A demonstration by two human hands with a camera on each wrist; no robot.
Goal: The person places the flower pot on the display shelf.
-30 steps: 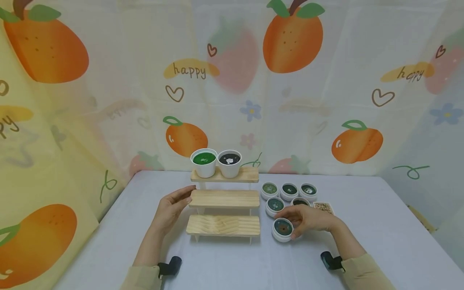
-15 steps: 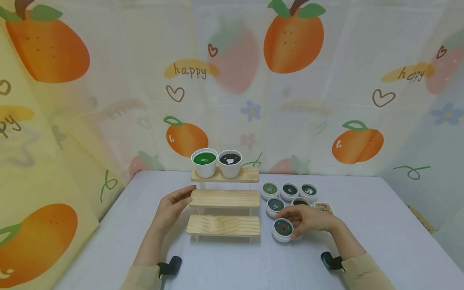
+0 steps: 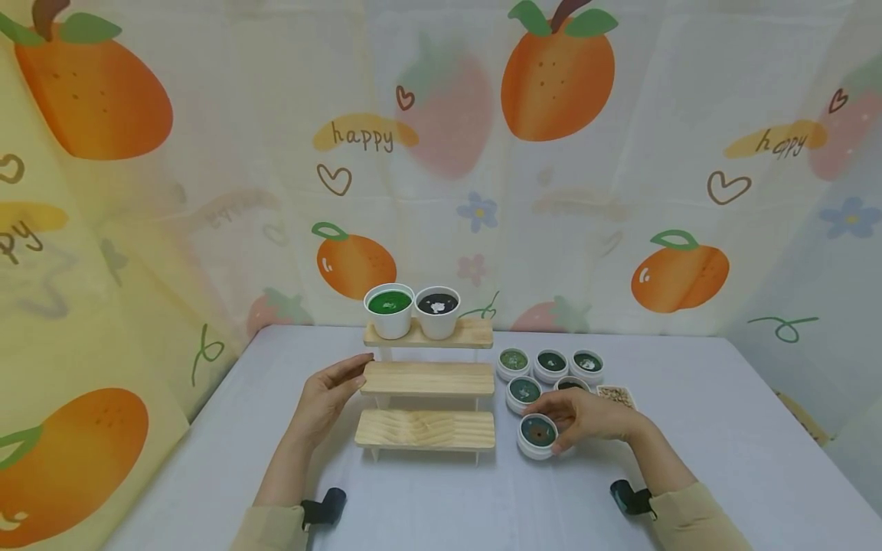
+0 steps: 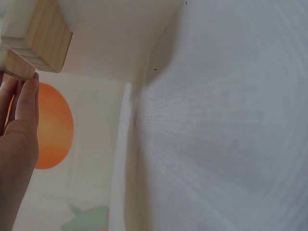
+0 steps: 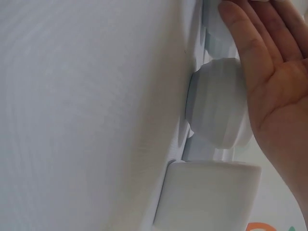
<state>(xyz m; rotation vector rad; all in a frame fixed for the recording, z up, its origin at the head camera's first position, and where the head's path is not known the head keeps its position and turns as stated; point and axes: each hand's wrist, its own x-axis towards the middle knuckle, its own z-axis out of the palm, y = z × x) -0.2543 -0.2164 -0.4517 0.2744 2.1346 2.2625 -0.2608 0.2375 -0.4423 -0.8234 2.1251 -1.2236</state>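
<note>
My left hand (image 3: 322, 402) touches the left end of the middle board of a three-tier wooden stand (image 3: 427, 378), fingers nearly straight. In the left wrist view, its fingers (image 4: 29, 98) reach the end of a wooden board (image 4: 20, 65). At the right, my right hand (image 3: 592, 417) holds a small round white pot (image 3: 537, 436) with a dark green top and brown centre, thumb and fingers around its side. In the right wrist view, the thumb (image 5: 240, 29) lies by a white pot (image 5: 217, 21), partly hidden by the hand.
A white cup with green contents (image 3: 389, 310) and one with dark contents (image 3: 437, 312) stand on the top board. Several small white pots (image 3: 513, 364) sit right of the stand. A square white container (image 3: 615, 396) of beige grains is behind my right hand.
</note>
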